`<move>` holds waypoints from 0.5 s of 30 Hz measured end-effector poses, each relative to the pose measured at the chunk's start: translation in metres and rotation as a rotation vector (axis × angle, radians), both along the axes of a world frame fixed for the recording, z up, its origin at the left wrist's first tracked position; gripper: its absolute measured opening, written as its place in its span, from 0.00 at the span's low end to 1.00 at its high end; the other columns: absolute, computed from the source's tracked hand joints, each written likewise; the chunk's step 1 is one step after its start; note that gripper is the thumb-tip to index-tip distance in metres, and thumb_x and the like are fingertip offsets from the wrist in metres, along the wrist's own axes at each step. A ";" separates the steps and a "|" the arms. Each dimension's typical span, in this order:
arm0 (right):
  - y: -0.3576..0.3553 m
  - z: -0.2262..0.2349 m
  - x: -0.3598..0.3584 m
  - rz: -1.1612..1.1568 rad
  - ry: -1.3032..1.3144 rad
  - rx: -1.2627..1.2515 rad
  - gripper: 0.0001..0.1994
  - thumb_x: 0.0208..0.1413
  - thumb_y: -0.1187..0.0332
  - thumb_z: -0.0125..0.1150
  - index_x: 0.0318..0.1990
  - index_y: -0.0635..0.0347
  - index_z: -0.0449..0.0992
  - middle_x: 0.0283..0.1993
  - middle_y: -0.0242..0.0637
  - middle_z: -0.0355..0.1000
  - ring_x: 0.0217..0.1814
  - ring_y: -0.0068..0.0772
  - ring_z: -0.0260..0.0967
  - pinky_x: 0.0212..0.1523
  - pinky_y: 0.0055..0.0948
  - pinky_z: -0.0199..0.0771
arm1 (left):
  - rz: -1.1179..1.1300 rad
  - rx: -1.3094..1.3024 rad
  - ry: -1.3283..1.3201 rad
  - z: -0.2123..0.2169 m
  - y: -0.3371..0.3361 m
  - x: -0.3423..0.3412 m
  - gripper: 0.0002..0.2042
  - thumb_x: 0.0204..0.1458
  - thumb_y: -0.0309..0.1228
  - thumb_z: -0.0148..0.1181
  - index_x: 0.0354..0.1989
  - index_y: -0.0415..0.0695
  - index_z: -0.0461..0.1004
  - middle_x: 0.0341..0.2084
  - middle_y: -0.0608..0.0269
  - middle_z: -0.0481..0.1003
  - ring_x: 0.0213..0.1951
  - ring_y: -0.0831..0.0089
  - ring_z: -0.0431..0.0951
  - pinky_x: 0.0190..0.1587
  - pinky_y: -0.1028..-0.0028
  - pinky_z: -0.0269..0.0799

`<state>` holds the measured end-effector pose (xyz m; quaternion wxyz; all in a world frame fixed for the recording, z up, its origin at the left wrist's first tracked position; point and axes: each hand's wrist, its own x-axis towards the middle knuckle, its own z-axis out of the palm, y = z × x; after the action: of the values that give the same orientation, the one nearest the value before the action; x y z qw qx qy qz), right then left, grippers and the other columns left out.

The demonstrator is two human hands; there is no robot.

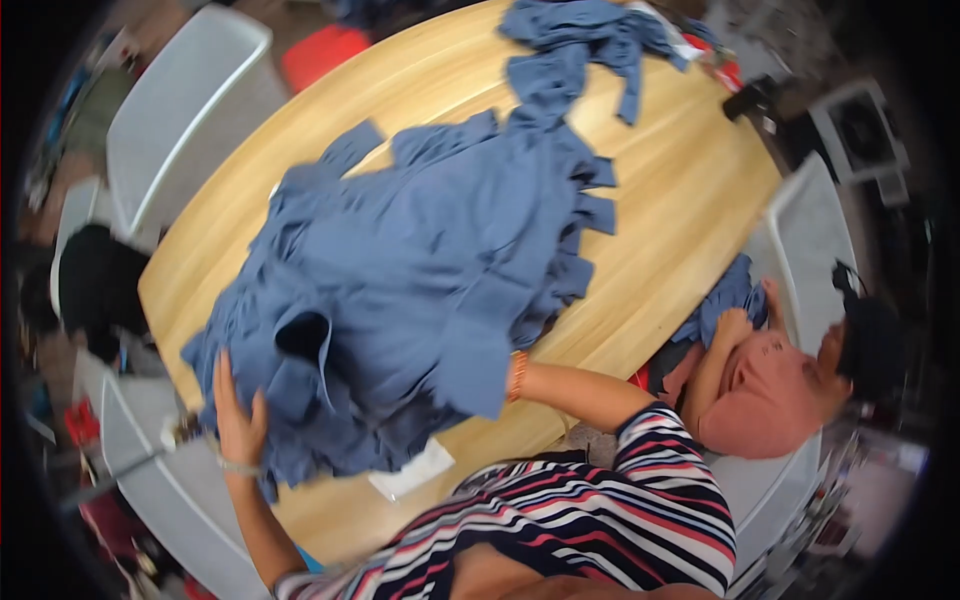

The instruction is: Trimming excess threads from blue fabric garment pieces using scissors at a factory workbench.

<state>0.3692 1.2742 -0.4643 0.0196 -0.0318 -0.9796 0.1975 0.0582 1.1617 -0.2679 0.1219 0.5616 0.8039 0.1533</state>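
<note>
A broad heap of blue-grey long-sleeved shirts (pixel 400 250) lies across the wooden table (pixel 690 150), several layers deep, with sleeves fanned out along both sides. At the near left end, the dark inside of a round neck opening (pixel 303 336) shows. My left hand (pixel 238 425) rests against the heap's near left edge, fingers stretched out and thumb apart. My right hand is hidden beneath a blue flap of cloth (pixel 475 355) on the near right side; only the wrist with its orange beaded bracelet (pixel 516 376) comes out from under it.
More blue garments (pixel 585 45) lie at the far edge. A white packet (pixel 412 470) sits at the table's near edge. To the right, a person in pink (pixel 760 400) handles blue cloth (pixel 722 300). Grey-white chairs (pixel 185 110) surround the table; a dark object (pixel 750 98) stands at its far right.
</note>
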 end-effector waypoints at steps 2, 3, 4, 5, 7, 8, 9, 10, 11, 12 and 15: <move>0.011 -0.001 0.030 -0.077 0.235 -0.372 0.11 0.52 0.59 0.50 0.27 0.52 0.77 0.29 0.38 0.74 0.31 0.37 0.69 0.37 0.39 0.69 | -0.168 0.109 -0.165 0.048 0.053 0.066 0.42 0.45 0.35 0.68 0.67 0.35 0.51 0.66 0.47 0.55 0.67 0.58 0.56 0.67 0.65 0.50; 0.013 0.044 0.028 -0.218 0.323 -0.437 0.11 0.53 0.59 0.50 0.33 0.52 0.77 0.34 0.39 0.73 0.37 0.36 0.69 0.43 0.37 0.68 | -0.343 0.167 -0.221 0.058 0.060 0.088 0.50 0.38 0.44 0.73 0.67 0.35 0.51 0.66 0.45 0.53 0.68 0.55 0.53 0.67 0.64 0.48; 0.014 0.062 0.024 -0.375 0.402 -0.495 0.13 0.54 0.58 0.50 0.39 0.52 0.76 0.39 0.39 0.73 0.43 0.36 0.69 0.49 0.36 0.68 | -0.488 0.181 -0.265 0.060 0.072 0.116 0.54 0.32 0.48 0.75 0.68 0.40 0.51 0.67 0.42 0.51 0.69 0.50 0.49 0.67 0.53 0.42; 0.010 0.062 0.015 -0.343 0.407 -0.511 0.13 0.54 0.58 0.50 0.39 0.52 0.76 0.39 0.39 0.73 0.43 0.36 0.69 0.49 0.36 0.68 | -0.569 0.119 -0.197 0.061 0.079 0.141 0.55 0.29 0.48 0.76 0.68 0.43 0.52 0.67 0.41 0.50 0.69 0.48 0.48 0.67 0.47 0.40; -0.001 0.061 -0.014 -0.185 0.400 -0.645 0.13 0.54 0.58 0.50 0.42 0.52 0.75 0.42 0.39 0.71 0.46 0.35 0.67 0.50 0.35 0.67 | -0.683 0.000 -0.090 0.055 0.086 0.172 0.55 0.26 0.46 0.77 0.68 0.49 0.53 0.66 0.41 0.50 0.69 0.46 0.46 0.64 0.38 0.36; -0.008 0.060 -0.025 -0.121 0.388 -0.704 0.14 0.54 0.58 0.50 0.43 0.52 0.74 0.44 0.38 0.70 0.48 0.35 0.66 0.51 0.35 0.66 | -0.742 -0.050 -0.067 0.047 0.088 0.179 0.55 0.24 0.46 0.76 0.68 0.52 0.54 0.66 0.42 0.50 0.69 0.46 0.46 0.63 0.34 0.35; -0.014 0.061 -0.033 -0.066 0.373 -0.759 0.14 0.54 0.58 0.50 0.44 0.52 0.74 0.46 0.38 0.69 0.49 0.35 0.65 0.52 0.34 0.66 | -0.722 -0.053 -0.064 0.044 0.089 0.177 0.55 0.24 0.46 0.76 0.68 0.52 0.54 0.66 0.42 0.50 0.69 0.46 0.46 0.63 0.34 0.35; -0.021 0.062 -0.040 -0.014 0.357 -0.814 0.15 0.54 0.58 0.50 0.45 0.52 0.73 0.47 0.38 0.68 0.51 0.34 0.65 0.53 0.34 0.65 | -0.788 0.025 -0.068 0.041 0.088 0.175 0.51 0.24 0.45 0.75 0.65 0.51 0.58 0.64 0.44 0.55 0.67 0.47 0.51 0.63 0.36 0.39; -0.024 0.063 -0.047 0.020 0.345 -0.857 0.15 0.55 0.58 0.50 0.46 0.52 0.72 0.49 0.38 0.67 0.52 0.34 0.64 0.53 0.34 0.65 | -0.873 0.112 -0.072 0.039 0.090 0.174 0.48 0.24 0.43 0.73 0.63 0.51 0.62 0.61 0.47 0.60 0.65 0.48 0.56 0.63 0.37 0.43; -0.026 0.064 -0.052 0.051 0.333 -0.899 0.16 0.55 0.58 0.50 0.48 0.52 0.71 0.51 0.38 0.67 0.53 0.34 0.63 0.54 0.33 0.64 | -0.879 0.117 -0.070 0.033 0.085 0.172 0.48 0.24 0.43 0.73 0.63 0.51 0.62 0.61 0.47 0.60 0.65 0.48 0.56 0.63 0.37 0.43; -0.025 0.067 -0.062 0.101 0.308 -1.012 0.18 0.55 0.58 0.50 0.51 0.52 0.69 0.55 0.37 0.64 0.58 0.33 0.60 0.56 0.33 0.63 | -0.832 0.451 -0.104 0.029 0.064 0.156 0.34 0.25 0.39 0.68 0.50 0.47 0.75 0.41 0.56 0.71 0.50 0.55 0.72 0.60 0.47 0.59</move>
<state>0.3075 1.2491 -0.3977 0.1361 0.0394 -0.7477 0.6488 0.2146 1.2255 -0.2390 0.0879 0.8398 0.4503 0.2901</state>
